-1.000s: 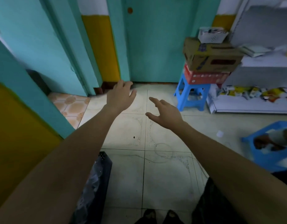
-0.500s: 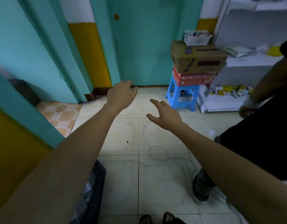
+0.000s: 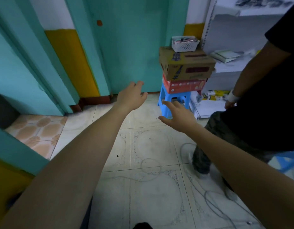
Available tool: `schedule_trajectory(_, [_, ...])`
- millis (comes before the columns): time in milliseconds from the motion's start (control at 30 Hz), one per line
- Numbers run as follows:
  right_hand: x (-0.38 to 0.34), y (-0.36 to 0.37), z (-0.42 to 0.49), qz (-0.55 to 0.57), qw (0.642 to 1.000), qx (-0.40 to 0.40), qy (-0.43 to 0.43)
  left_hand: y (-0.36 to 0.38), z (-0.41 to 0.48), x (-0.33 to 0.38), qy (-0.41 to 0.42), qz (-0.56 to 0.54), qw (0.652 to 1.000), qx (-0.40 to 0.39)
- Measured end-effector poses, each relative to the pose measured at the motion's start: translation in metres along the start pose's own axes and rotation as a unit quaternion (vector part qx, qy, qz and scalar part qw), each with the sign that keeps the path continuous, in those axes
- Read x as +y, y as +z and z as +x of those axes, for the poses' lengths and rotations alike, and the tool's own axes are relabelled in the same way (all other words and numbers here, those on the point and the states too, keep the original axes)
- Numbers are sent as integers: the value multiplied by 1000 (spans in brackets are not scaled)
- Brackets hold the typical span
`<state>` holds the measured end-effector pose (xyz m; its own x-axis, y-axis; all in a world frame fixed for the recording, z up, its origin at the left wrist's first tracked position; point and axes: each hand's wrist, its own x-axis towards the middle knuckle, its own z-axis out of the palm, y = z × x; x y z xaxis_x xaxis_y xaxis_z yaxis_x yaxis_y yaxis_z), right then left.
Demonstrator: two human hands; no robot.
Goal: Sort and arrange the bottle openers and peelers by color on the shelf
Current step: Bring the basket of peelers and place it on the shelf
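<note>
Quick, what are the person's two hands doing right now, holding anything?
Left hand: open, fingers loosely spread, holding nothing.
Right hand: open, fingers extended, holding nothing.

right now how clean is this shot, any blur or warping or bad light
Head view: dim, bluish light, no glare. Wide-angle warp bows the door frames and stretches both forearms at the bottom edge. Left hand and right hand are slightly soft. Shelf contents at right are smeared, too blurred to name; the cardboard box print is unreadable.

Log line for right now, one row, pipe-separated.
left hand: open, empty | right hand: open, empty | openers/peelers: none visible | shelf: ahead-right, second person in front
</note>
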<state>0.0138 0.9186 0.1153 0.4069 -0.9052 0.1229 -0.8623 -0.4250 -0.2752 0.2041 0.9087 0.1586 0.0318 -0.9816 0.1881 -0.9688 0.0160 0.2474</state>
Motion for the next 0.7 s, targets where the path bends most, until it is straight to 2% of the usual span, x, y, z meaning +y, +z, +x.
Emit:
schedule_trajectory(200, [26,4,57,7,1000,-10,15,18,68,3,16,-19,1000,-15])
schedule_trajectory(467, [42,8,173,37,999,22,30,28,191,-30,25,-38,999,-3])
schedule_trajectory(700, [72,18,268,43,997,19,60,55,297,-50,45,-37,998,-32])
